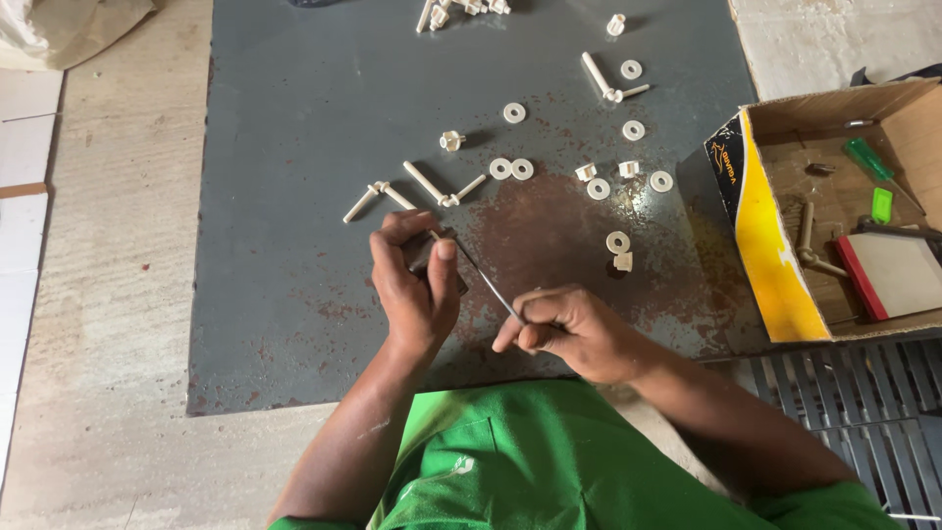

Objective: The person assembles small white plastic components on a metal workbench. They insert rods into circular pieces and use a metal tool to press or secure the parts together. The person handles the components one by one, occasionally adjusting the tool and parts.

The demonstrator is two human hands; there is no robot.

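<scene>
My left hand grips a small dark object, mostly hidden by the fingers and thumb, just above a grey metal plate. My right hand pinches a thin metal tool whose tip reaches into the dark object. Both hands hover over the rusty near middle of the plate. Cream plastic bolts, washers and nuts lie scattered on the plate beyond the hands. A washer and nut pair sits just right of the tool.
An open cardboard box at the right holds a green-handled tool, a red-edged white pad and cream parts. A grey slatted grate lies below it. The plate rests on a stone floor. My green shirt fills the bottom.
</scene>
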